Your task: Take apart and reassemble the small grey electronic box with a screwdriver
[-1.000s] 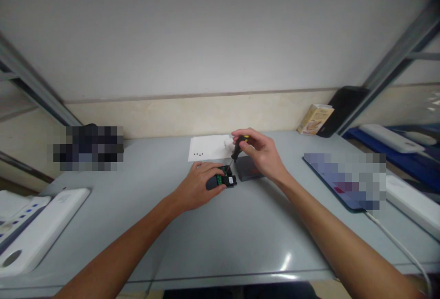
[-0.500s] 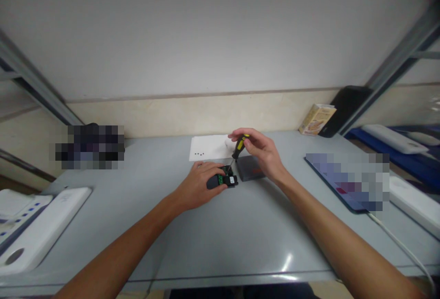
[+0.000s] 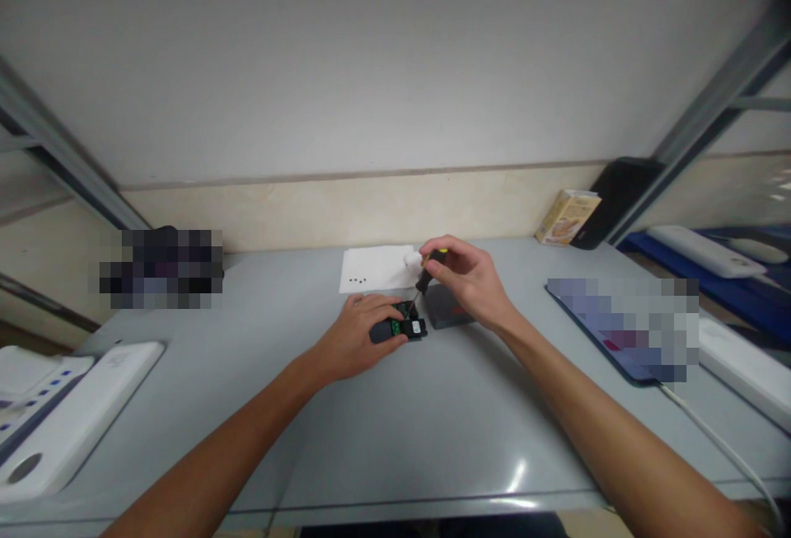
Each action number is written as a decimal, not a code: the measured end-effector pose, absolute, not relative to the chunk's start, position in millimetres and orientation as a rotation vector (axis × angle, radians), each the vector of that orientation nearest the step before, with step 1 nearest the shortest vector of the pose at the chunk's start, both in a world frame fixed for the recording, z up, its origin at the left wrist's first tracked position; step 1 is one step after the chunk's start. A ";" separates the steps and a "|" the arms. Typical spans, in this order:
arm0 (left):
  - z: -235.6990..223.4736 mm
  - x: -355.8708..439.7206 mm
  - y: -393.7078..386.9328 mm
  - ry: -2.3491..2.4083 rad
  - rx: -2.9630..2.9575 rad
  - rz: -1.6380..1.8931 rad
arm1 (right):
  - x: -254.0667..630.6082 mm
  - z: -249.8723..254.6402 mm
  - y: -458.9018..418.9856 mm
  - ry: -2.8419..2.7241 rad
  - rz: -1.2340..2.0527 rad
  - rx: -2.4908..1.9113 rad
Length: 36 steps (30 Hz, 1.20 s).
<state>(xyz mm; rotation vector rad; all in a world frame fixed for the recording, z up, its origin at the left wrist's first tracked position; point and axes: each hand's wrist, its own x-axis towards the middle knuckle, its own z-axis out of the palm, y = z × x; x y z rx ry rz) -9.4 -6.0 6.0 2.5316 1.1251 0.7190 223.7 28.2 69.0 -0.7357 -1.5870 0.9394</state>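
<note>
Near the middle of the grey table lies a small black device [image 3: 382,331] with green circuit board showing; its exact kind I cannot make out. My left hand [image 3: 362,332] grips it, thumb along the near side and fingers across the far side. My right hand [image 3: 465,278] is closed round the handle of a black and yellow screwdriver [image 3: 423,279]. The screwdriver tilts, and its thin shaft runs down to the opened device at its right part. Beneath my right hand sits a dark grey case [image 3: 446,310], partly hidden.
Several small dark screws [image 3: 358,281] rest on white paper [image 3: 376,264] behind my hands. A tablet-like slab [image 3: 609,332] with a white cable lies to the right. White power strips [image 3: 92,410] stand at the left, a yellow box [image 3: 567,217] at the back right.
My right fingers have shifted round the screwdriver handle, covering more of its yellow part. The screwdriver tip stays at the device, and my left hand keeps its hold.
</note>
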 end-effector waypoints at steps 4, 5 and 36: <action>7.3 -9.5 -6.1 1.118 2.532 0.714 | 225.0 67.6 29.6 -1.615 1.035 -0.648; 7.8 -9.6 -6.1 1.116 2.534 0.716 | 225.3 66.9 29.5 -1.625 1.045 -0.630; 11.0 -10.0 -8.2 1.172 2.494 0.694 | 211.0 61.2 18.0 -1.676 0.922 -0.707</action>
